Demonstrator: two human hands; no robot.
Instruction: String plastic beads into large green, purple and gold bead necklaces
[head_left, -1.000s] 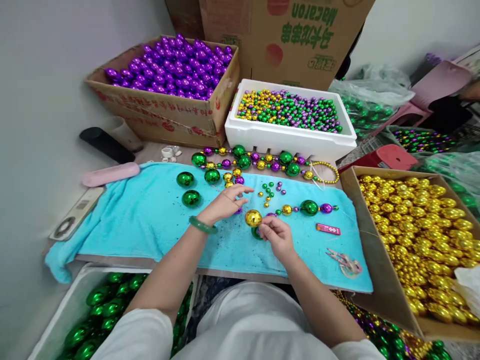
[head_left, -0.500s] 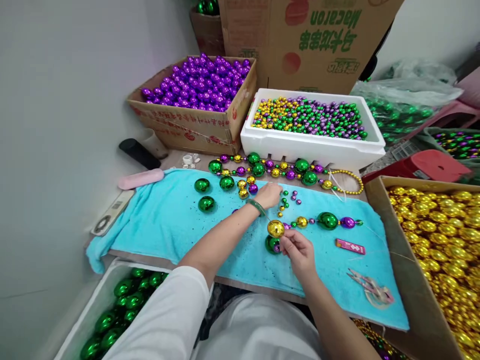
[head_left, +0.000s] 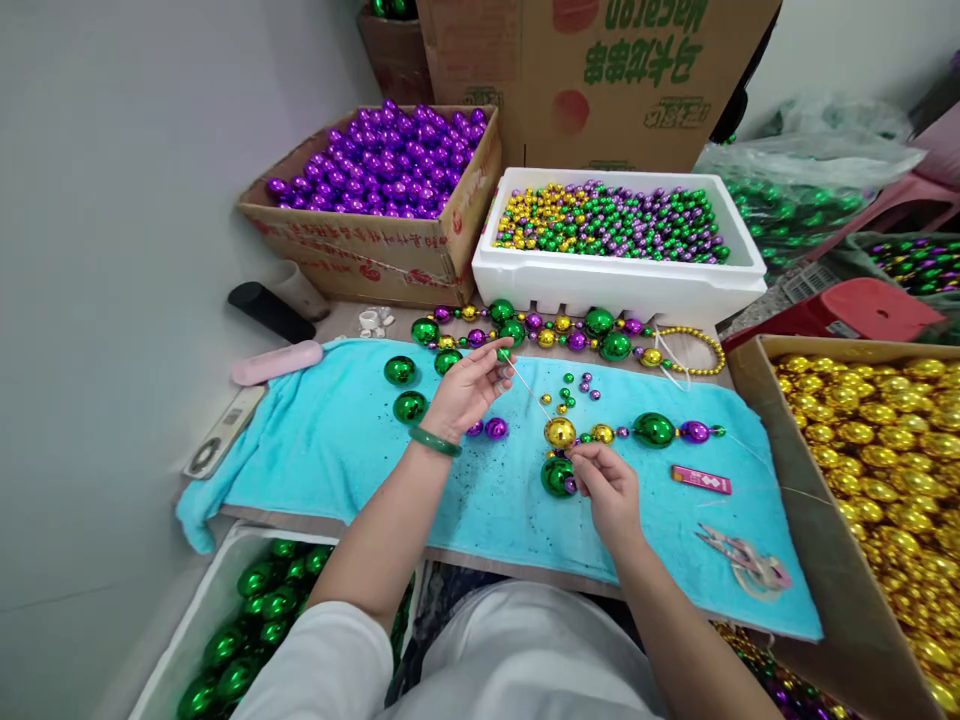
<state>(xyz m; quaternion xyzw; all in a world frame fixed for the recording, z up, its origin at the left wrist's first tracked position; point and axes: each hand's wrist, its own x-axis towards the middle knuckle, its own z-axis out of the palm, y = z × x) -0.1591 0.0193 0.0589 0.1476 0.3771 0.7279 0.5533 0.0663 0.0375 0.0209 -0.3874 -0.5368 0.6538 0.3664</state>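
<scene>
My left hand (head_left: 469,392), a green bangle (head_left: 435,441) on its wrist, pinches a small green bead (head_left: 503,354) above the towel. A taut pale string (head_left: 529,388) runs from that bead down to a large gold bead (head_left: 560,432). With closed fingertips my right hand (head_left: 609,490) grips the strand just beside the gold bead. A large green bead (head_left: 556,477) hangs or lies just below it. The rest of the strand, with a big green bead (head_left: 654,430) and a purple bead (head_left: 695,432), stretches right across the blue towel (head_left: 337,450).
Small loose beads (head_left: 568,392) and larger green balls (head_left: 410,407) lie on the towel. A lighter (head_left: 701,479) and snips (head_left: 742,560) rest at right. Behind are a finished bead strand (head_left: 577,341), a white foam box (head_left: 615,278) and a carton (head_left: 420,262); another carton (head_left: 817,550) stands right.
My left hand has moved left and back from the small loose beads, now with a green bead on the string. My right hand stays by the gold bead.
</scene>
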